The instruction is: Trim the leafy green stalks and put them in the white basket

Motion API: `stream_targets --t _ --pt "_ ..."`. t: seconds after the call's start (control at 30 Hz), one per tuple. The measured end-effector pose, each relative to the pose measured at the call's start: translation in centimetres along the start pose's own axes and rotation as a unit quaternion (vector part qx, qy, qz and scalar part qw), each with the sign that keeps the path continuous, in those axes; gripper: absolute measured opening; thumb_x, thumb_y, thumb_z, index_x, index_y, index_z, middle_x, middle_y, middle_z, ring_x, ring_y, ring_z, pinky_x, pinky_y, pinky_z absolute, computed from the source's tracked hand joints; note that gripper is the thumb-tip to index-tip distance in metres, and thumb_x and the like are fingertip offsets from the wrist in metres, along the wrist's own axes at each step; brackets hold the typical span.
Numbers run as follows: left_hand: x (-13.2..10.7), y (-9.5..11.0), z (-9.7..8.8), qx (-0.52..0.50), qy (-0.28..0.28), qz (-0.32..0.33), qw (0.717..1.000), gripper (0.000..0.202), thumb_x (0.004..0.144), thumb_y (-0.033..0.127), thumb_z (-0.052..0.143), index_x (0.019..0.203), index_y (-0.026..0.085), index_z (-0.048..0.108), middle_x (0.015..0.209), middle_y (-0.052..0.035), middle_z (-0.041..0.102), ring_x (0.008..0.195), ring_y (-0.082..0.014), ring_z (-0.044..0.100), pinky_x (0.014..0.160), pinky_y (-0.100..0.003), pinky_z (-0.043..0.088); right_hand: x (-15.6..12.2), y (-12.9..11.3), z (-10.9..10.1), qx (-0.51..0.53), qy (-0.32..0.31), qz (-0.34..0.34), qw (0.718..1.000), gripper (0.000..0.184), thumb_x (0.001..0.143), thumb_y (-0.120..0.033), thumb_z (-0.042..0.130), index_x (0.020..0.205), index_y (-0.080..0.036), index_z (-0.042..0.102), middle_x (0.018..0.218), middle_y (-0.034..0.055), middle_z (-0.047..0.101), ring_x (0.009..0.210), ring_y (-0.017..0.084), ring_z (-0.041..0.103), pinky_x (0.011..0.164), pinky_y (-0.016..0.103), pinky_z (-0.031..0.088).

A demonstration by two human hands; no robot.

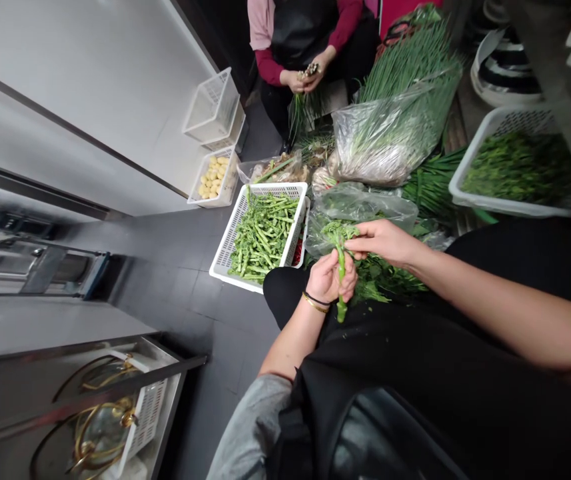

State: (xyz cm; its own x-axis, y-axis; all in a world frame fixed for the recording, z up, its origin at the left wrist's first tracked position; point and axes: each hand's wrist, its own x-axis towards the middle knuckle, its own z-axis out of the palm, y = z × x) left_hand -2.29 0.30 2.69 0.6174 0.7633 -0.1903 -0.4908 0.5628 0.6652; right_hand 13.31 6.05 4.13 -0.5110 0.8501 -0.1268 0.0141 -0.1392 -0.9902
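Note:
My left hand (330,277) is closed around the stem of a broccolini stalk (341,263), whose leafy green head points away from me and whose cut end hangs below my fingers. From the right, my right hand (382,241) pinches the stalk just under its head. Beneath both hands lie loose green leaves (388,277) and a clear plastic bag (365,203) with more greens. To the left, a white basket (220,257) holds many trimmed green stalks (265,233).
Across from me a co-worker's hands (308,79) hold a bunch of green onions. A big bag of green onions (390,133) stands between us. Potatoes (214,177) fill a small basket by the wall, near stacked baskets (212,107). At right is a basket of leafy greens (520,167).

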Motion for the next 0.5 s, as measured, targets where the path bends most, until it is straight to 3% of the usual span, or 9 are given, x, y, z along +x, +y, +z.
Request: stream_targets --t 0.07,0.13,0.17,0.23,0.3,0.33,0.37,0.43,0.5 --pt "0.2 -0.2 -0.3 0.013 0.031 0.007 0.999 0.035 0.091 0.044 0.036 0.077 0.016 0.05 0.05 0.0011 0.047 0.032 -0.0109 0.04 0.028 -0.022 0.037 0.1 0.4 -0.1 -0.018 -0.005 0.001 1.0 0.033 0.071 -0.046 0.065 0.064 -0.015 0.056 0.054 -0.0007 0.055 0.051 0.011 0.049 0.051 0.025 0.038" --pt "0.6 -0.5 -0.4 0.015 0.076 0.028 0.997 0.027 0.09 0.04 0.04 0.083 0.016 0.05 0.051 0.0023 0.048 0.032 -0.0103 0.04 0.029 -0.021 0.037 0.0 0.7 -0.2 -0.118 0.034 -0.028 0.992 0.031 0.075 -0.044 0.061 0.063 -0.016 0.056 0.055 -0.0001 0.055 0.052 0.012 0.049 0.052 0.026 0.039" --pt "0.9 -0.6 -0.3 0.004 0.096 0.04 0.995 0.024 0.09 0.039 0.042 0.083 0.017 0.049 0.051 0.0033 0.047 0.031 -0.0093 0.039 0.029 -0.02 0.035 0.0 0.8 -0.2 -0.191 0.067 -0.064 0.977 0.028 0.077 -0.041 0.059 0.064 -0.016 0.056 0.058 0.001 0.056 0.054 0.013 0.05 0.054 0.027 0.04" --pt "1.5 -0.8 0.2 -0.036 0.122 0.05 0.991 0.023 0.088 0.038 0.046 0.08 0.017 0.046 0.051 0.0054 0.044 0.03 -0.0064 0.033 0.028 -0.017 0.031 -0.1 0.8 -0.1 -0.331 0.122 -0.17 0.92 0.02 0.079 -0.032 0.056 0.067 -0.016 0.058 0.065 0.0044 0.058 0.063 0.016 0.054 0.063 0.031 0.043" --pt "1.9 -0.5 0.8 -0.065 0.128 0.039 0.989 0.025 0.087 0.04 0.049 0.077 0.017 0.045 0.05 0.0069 0.04 0.03 -0.0041 0.028 0.027 -0.014 0.026 -0.2 0.6 -0.1 -0.399 0.13 -0.269 0.867 0.015 0.08 -0.026 0.053 0.073 -0.016 0.061 0.072 0.0075 0.061 0.072 0.019 0.056 0.07 0.034 0.045" --pt "1.9 -0.2 1.1 -0.065 0.127 0.033 0.989 0.026 0.086 0.042 0.051 0.078 0.017 0.046 0.05 0.0075 0.038 0.03 -0.0035 0.026 0.028 -0.013 0.025 -0.3 0.3 -0.4 -0.402 0.135 -0.291 0.858 0.015 0.081 -0.026 0.053 0.075 -0.016 0.062 0.074 0.0082 0.061 0.073 0.02 0.057 0.071 0.034 0.046" --pt "1.9 0.3 1.3 -0.054 0.12 0.025 0.991 0.027 0.085 0.042 0.053 0.079 0.017 0.047 0.05 0.008 0.037 0.03 -0.0031 0.025 0.028 -0.013 0.023 -0.3 0.0 -0.8 -0.384 0.152 -0.287 0.864 0.016 0.082 -0.028 0.053 0.077 -0.016 0.062 0.074 0.0082 0.062 0.072 0.019 0.058 0.07 0.034 0.047" --pt "1.4 1.8 1.1 -0.002 0.096 0.001 0.995 0.028 0.083 0.044 0.057 0.081 0.017 0.049 0.048 0.009 0.035 0.03 -0.0025 0.023 0.028 -0.012 0.021 -0.6 -0.5 -2.8 -0.299 0.211 -0.225 0.903 0.022 0.084 -0.036 0.053 0.079 -0.016 0.062 0.072 0.0068 0.063 0.067 0.017 0.058 0.064 0.034 0.048" --pt "0.8 4.2 -0.3 0.08 0.098 -0.004 0.992 0.03 0.08 0.046 0.06 0.082 0.017 0.05 0.047 0.0089 0.038 0.029 -0.0025 0.025 0.029 -0.012 0.021 -1.1 -0.8 -6.6 -0.219 0.264 -0.131 0.93 0.03 0.085 -0.045 0.052 0.083 -0.017 0.063 0.069 0.005 0.063 0.06 0.015 0.058 0.059 0.033 0.048"
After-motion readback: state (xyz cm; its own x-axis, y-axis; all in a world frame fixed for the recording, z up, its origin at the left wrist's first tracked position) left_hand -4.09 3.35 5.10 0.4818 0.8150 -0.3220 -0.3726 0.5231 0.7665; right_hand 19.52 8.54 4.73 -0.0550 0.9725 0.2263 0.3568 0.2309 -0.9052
